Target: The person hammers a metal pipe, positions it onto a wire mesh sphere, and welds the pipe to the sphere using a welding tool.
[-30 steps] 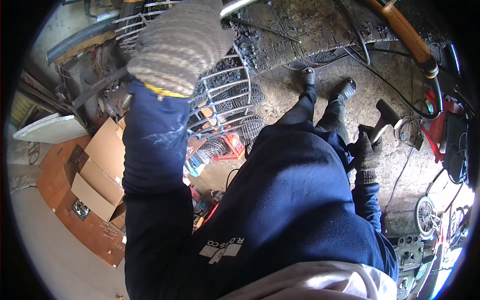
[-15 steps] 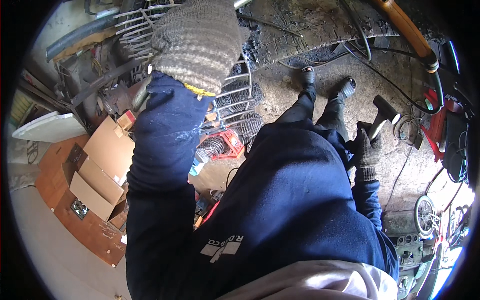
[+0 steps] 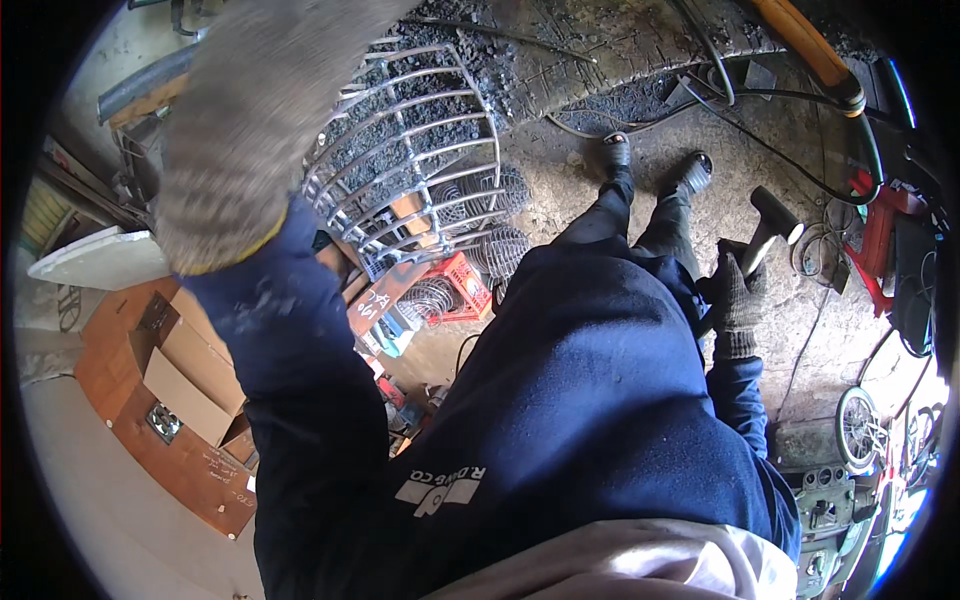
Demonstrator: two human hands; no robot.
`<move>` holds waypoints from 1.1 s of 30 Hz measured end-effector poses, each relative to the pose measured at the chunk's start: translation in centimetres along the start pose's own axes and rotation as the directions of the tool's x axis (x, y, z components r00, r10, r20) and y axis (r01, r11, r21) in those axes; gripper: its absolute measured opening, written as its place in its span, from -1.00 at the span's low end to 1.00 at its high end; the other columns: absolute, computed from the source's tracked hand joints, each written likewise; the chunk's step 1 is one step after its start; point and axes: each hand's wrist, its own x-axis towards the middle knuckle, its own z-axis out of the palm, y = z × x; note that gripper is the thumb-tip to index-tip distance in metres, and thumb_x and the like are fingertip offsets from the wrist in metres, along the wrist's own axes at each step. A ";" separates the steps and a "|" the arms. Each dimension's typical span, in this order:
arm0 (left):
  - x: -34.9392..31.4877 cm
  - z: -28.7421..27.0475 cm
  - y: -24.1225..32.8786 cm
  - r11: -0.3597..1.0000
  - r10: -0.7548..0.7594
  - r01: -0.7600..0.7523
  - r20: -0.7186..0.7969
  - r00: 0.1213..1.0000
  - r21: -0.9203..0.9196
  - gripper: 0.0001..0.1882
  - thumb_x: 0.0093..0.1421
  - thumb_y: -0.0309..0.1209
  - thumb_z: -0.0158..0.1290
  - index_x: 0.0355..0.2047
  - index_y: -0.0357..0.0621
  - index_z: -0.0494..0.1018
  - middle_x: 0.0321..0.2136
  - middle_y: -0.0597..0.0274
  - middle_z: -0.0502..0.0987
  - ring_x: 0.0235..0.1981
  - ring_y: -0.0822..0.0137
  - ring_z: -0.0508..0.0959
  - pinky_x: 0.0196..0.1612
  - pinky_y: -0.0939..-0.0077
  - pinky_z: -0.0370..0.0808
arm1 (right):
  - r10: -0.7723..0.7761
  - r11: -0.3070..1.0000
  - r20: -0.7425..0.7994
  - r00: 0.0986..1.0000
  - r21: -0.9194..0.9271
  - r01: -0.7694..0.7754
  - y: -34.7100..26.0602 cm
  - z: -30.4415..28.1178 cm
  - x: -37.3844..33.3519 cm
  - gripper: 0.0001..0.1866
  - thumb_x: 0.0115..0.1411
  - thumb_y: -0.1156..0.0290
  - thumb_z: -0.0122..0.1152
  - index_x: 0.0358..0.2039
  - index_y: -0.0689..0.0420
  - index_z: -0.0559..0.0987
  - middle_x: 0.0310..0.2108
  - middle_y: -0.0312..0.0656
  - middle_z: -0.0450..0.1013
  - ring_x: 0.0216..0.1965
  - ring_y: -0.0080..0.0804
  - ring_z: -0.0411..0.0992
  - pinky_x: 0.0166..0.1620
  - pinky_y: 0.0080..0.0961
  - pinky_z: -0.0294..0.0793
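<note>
Right hand [image 3: 738, 302] wrapped round hammer [image 3: 772, 222] near its head, likely for control; left hand [image 3: 255, 125] near metal grille [image 3: 414, 165], grip: I can't tell.

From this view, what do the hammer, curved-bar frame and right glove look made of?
Hammer: likely steel head, dark and dull; pale handle, wood or bare metal, unclear. Curved-bar frame: bare metal, probably steel, from its grey bars with bright highlights. Right glove: knitted yarn, matte, from its ribbed cuff; fibre unclear.
</note>
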 end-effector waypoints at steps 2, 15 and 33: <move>-1.6 -1.7 -3.6 0.926 0.312 -0.284 -0.080 0.947 0.250 -0.60 0.24 -0.17 0.24 -0.02 -0.12 0.52 -0.29 0.09 0.58 -0.33 0.26 0.59 -0.26 0.40 0.56 | -0.021 1.000 0.005 1.000 0.008 0.021 0.3 0.0 0.1 -0.77 0.34 0.28 0.32 -0.11 0.14 0.61 -0.61 -0.36 0.38 -0.71 -0.57 0.36 -0.63 -0.56 0.41; -2.9 20.7 -5.1 0.221 0.697 -0.588 0.296 0.654 0.778 -0.76 0.22 -0.21 0.12 -0.13 0.09 0.60 -0.37 0.40 0.53 -0.29 0.30 0.57 -0.25 0.26 0.46 | -0.029 0.994 0.073 0.997 0.106 0.021 4.5 -3.1 2.4 -0.79 0.33 0.45 0.29 -0.04 0.16 0.59 -0.34 -0.29 0.54 -0.46 -0.57 0.48 -0.40 -0.57 0.50; 0.1 19.9 -8.2 0.269 0.768 -0.643 0.243 0.592 0.717 -0.77 0.23 -0.21 0.08 -0.12 0.24 0.59 -0.29 0.39 0.53 -0.23 0.25 0.58 0.06 0.05 0.47 | -0.045 0.991 0.005 0.999 0.125 0.044 2.3 -1.5 -1.7 -0.71 0.34 0.28 0.32 -0.04 0.09 0.48 -0.59 -0.38 0.30 -0.71 -0.54 0.32 -0.65 -0.52 0.40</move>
